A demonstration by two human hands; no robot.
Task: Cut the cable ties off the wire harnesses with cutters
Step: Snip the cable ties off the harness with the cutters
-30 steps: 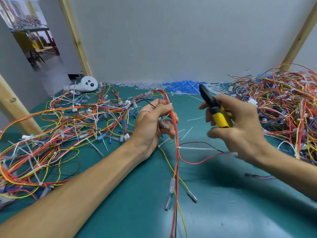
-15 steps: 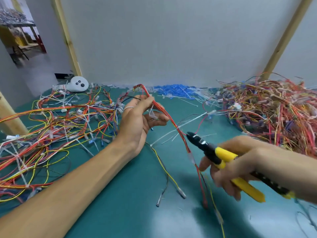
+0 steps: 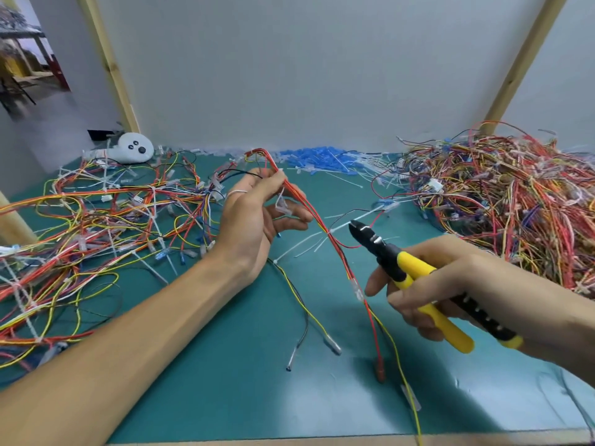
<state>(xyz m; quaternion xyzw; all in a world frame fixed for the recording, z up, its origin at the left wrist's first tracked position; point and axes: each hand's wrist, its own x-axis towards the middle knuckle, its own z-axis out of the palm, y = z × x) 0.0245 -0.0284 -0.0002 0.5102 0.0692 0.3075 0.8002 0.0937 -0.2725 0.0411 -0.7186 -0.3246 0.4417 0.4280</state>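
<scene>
My left hand (image 3: 257,220) pinches a red, yellow and black wire harness (image 3: 341,262) near its upper bend and holds it up over the green mat (image 3: 225,365). The strands slant down to the right and end in small connectors near the front edge. A white cable tie (image 3: 335,229) wraps the bundle just below my fingers, its tail pointing right. My right hand (image 3: 428,284) grips yellow-handled cutters (image 3: 405,272). Their black jaws sit slightly apart, just right of the tie, not touching it.
A loose spread of wire harnesses (image 3: 96,226) covers the mat's left side. A tall tangled heap of harnesses (image 3: 515,201) fills the right. Blue and white cut ties (image 3: 322,159) lie along the back wall. A white rounded device (image 3: 133,148) sits at the back left.
My right hand dropped from chest height to the lower right, then brought the cutters up-left toward the white tie. My left hand lifted the harness slightly higher.
</scene>
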